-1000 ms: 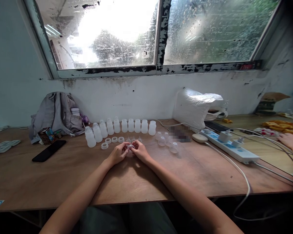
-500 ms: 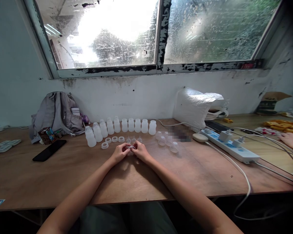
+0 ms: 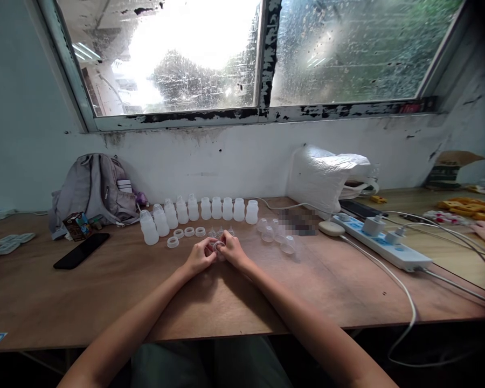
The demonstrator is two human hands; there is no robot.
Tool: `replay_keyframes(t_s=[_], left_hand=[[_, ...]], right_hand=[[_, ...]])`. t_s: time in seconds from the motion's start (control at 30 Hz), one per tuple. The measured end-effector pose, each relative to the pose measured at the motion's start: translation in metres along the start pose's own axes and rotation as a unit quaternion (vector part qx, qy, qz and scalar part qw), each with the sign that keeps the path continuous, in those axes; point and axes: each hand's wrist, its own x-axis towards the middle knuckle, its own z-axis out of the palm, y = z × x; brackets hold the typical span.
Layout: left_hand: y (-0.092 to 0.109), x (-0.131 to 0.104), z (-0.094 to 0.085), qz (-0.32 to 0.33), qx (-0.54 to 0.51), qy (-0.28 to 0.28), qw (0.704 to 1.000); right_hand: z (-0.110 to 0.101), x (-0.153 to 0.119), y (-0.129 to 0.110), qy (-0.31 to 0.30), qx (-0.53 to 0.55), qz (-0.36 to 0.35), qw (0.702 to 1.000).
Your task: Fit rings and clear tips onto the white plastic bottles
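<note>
At the middle of the frame, the bare left hand [image 3: 200, 257] and bare right hand [image 3: 230, 250] meet low over the brown wooden tabletop [image 3: 226, 307]; between them is a small, round, translucent whitish plastic ring [image 3: 217, 243]. Half a second ago the ring shows nearly edge-on; now it is tipped so that its round opening faces up toward the camera, while the hands keep almost the same place; this suggests that the piece is being turned or worked in the fingers, with its handling unfinished. Both grips are closed, thumbs and fingertips pinched together on the ring from either side; whether a clear teat sits inside it cannot be told, since the fingers cover much of it.

Just beyond the fingertips stand small, clear, pointed teats [image 3: 231, 232]; to their left in the frame lie four loose, white, flat plastic rings [image 3: 173, 245]; to the right, clear dome-shaped plastic caps [image 3: 288, 247] sit near one another. Farther back, a row of frosted white plastic bottles crosses the middle of the frame; the five topped bottles [image 3: 171, 215] stand at the left, the five open-necked bottles [image 3: 227, 210] at the right.
</note>
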Motion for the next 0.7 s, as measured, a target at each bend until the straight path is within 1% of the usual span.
replay_keyframes(t_s=[0.17, 0.33, 0.4, 0.47, 0.53, 0.57, 0.63, 0.7], left_hand=[[0.004, -0.001, -0.001, -0.001, 0.047, 0.008, 0.999], [0.004, 0.001, 0.001, -0.023, 0.113, 0.041, 0.993], [0.0, 0.003, 0.001, -0.036, 0.132, 0.062, 0.989], [-0.006, 0.005, -0.001, -0.047, 0.135, 0.086, 0.986], [-0.012, 0.007, -0.003, -0.051, 0.103, 0.104, 0.988], [-0.014, 0.008, -0.004, -0.054, 0.072, 0.109, 0.99], [-0.017, 0.008, -0.005, -0.067, -0.009, 0.109, 0.992], [-0.018, 0.008, -0.005, -0.085, -0.091, 0.096, 0.988]], right_hand=[[0.004, -0.001, 0.003, 0.013, 0.009, -0.006, 1.0], [0.005, -0.004, 0.002, 0.025, 0.054, -0.024, 0.998], [0.005, -0.005, 0.0, 0.012, 0.097, -0.013, 0.995], [0.005, -0.005, -0.001, -0.026, 0.167, 0.011, 0.986], [0.004, -0.003, -0.002, -0.058, 0.255, 0.051, 0.964], [0.004, -0.002, -0.002, -0.063, 0.294, 0.076, 0.951], [0.003, 0.001, -0.001, -0.054, 0.345, 0.123, 0.929], [0.001, 0.003, 0.001, -0.041, 0.356, 0.144, 0.923]])
